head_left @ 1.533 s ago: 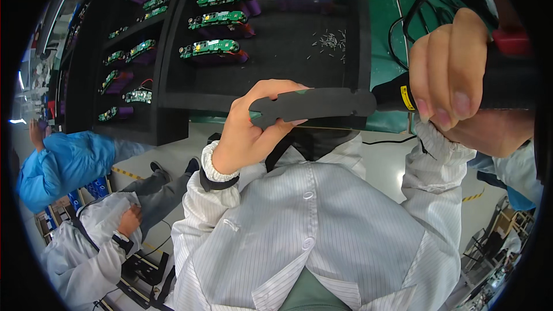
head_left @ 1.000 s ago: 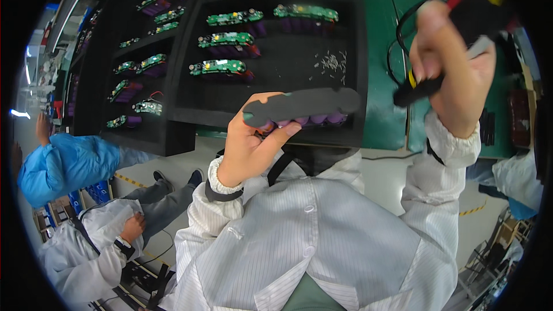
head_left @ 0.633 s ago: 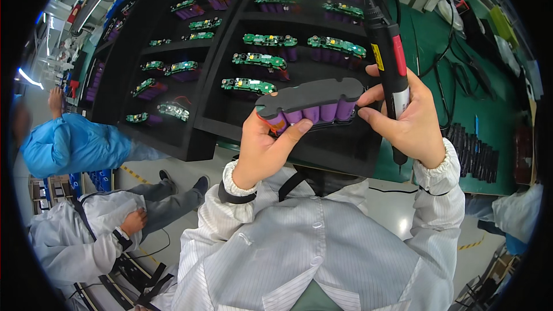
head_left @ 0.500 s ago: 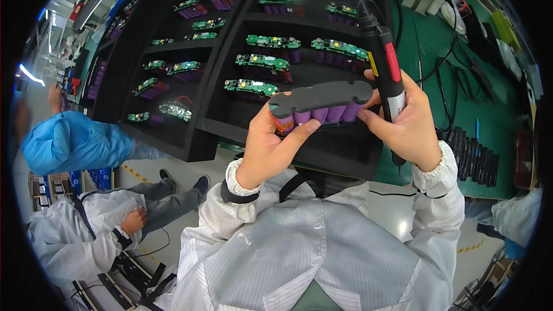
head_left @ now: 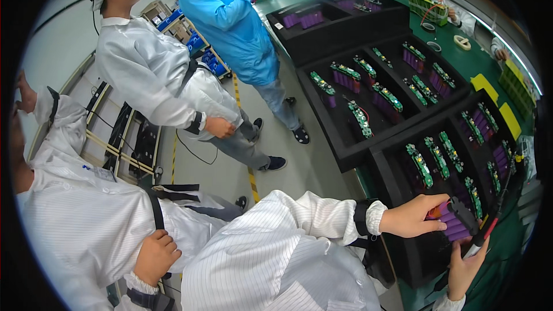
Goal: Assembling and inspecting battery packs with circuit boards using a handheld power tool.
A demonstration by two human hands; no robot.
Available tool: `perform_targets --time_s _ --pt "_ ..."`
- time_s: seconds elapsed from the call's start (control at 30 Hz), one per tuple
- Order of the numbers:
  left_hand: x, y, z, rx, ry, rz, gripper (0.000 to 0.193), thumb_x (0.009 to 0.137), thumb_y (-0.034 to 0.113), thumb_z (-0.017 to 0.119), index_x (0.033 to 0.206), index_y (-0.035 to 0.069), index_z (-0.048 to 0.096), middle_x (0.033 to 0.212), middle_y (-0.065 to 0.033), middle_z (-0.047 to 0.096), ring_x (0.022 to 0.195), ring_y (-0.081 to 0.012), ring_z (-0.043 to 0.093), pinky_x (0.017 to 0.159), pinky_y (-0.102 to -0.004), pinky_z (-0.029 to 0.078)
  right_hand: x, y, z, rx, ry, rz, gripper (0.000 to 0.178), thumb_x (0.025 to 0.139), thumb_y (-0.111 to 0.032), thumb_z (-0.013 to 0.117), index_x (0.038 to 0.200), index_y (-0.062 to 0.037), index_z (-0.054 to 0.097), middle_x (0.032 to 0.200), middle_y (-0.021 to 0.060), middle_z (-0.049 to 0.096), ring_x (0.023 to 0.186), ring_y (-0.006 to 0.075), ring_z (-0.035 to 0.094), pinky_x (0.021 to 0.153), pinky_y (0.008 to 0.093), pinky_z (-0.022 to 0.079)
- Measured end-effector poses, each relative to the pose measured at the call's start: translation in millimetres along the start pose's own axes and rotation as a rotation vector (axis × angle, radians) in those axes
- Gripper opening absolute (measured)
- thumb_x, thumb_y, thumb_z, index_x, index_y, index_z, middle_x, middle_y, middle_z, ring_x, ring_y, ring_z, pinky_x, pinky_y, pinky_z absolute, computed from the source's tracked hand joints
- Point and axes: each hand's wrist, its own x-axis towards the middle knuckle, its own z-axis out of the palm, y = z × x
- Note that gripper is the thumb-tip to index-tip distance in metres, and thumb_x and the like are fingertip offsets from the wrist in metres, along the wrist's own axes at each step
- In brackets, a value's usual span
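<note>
At the lower right, my left hand (head_left: 412,217) grips one end of a battery pack (head_left: 455,223) with purple cells and a black cover on top. My right hand (head_left: 464,270) is closed around an electric screwdriver (head_left: 491,228), a slim black, red and white tool, close to the pack's other end. Whether its fingertips also touch the pack I cannot tell. Beneath the pack lies a black compartmented tray (head_left: 403,196), where several packs topped with green circuit boards (head_left: 419,165) stand in rows.
Another black tray (head_left: 340,138) of packs adjoins it, with a raised black box (head_left: 305,37) beyond. Green bins (head_left: 515,89) and a tape roll (head_left: 462,42) sit at the bench's far side. To my left are co-workers in white coats (head_left: 144,69) and one in blue (head_left: 222,17).
The view has swung left, bringing co-workers and the far trays into sight. My hands, the pack and the screwdriver now appear at the lower right. Both hands keep their hold.
</note>
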Motion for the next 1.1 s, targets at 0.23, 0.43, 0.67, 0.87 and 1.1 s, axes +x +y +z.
perform_targets --time_s 0.23,0.43,0.67,0.87,1.1 --pt "2 7 -5 0.011 0.008 0.046 0.033 0.089 0.017 0.073 0.107 0.000 0.051 0.070 -0.0095 0.050 0.061 -0.0216 0.046 0.061 -0.0356 0.039 -1 -2 4 0.060 0.014 0.066 0.069 0.086 0.007 0.066 0.150 -0.0034 0.041 0.088 -0.0004 0.056 0.064 0.0043 0.051 0.053 0.0185 0.040" --pt "8 14 -1 0.003 -0.044 -0.061 0.031 0.084 0.018 0.078 0.098 0.001 0.055 0.075 -0.0088 0.056 0.068 -0.0180 0.055 0.065 -0.0339 0.047 -13 1 -13 -0.035 0.021 0.110 0.068 0.082 0.008 0.067 0.145 0.0103 0.040 0.138 0.0201 0.056 0.127 0.0245 0.056 0.110 0.0370 0.041" --pt "13 7 -1 -0.143 -0.054 -0.128 0.036 0.091 0.006 0.072 0.123 -0.001 0.058 0.108 -0.0074 0.069 0.096 -0.0113 0.063 0.084 -0.0289 0.053 4 -24 -3 0.114 -0.073 0.076 0.055 0.079 0.004 0.071 0.130 0.0018 0.049 0.086 0.0010 0.062 0.080 0.0084 0.059 0.077 0.0261 0.050" --pt "15 11 13 -0.193 -0.138 -0.239 0.038 0.093 0.001 0.069 0.128 -0.002 0.055 0.116 -0.0067 0.067 0.105 -0.0105 0.062 0.092 -0.0276 0.051 -8 -21 -18 0.114 -0.079 0.145 0.052 0.085 0.005 0.067 0.132 0.0019 0.045 0.094 0.0026 0.060 0.087 0.0078 0.059 0.082 0.0267 0.049" --pt "10 11 10 -0.070 -0.203 -0.244 0.039 0.092 0.001 0.071 0.127 0.000 0.056 0.114 -0.0060 0.066 0.105 -0.0096 0.060 0.092 -0.0268 0.049 -13 -11 -15 0.086 -0.098 0.060 0.052 0.090 0.004 0.063 0.137 0.0013 0.041 0.101 0.0061 0.061 0.093 0.0124 0.060 0.087 0.0285 0.049"
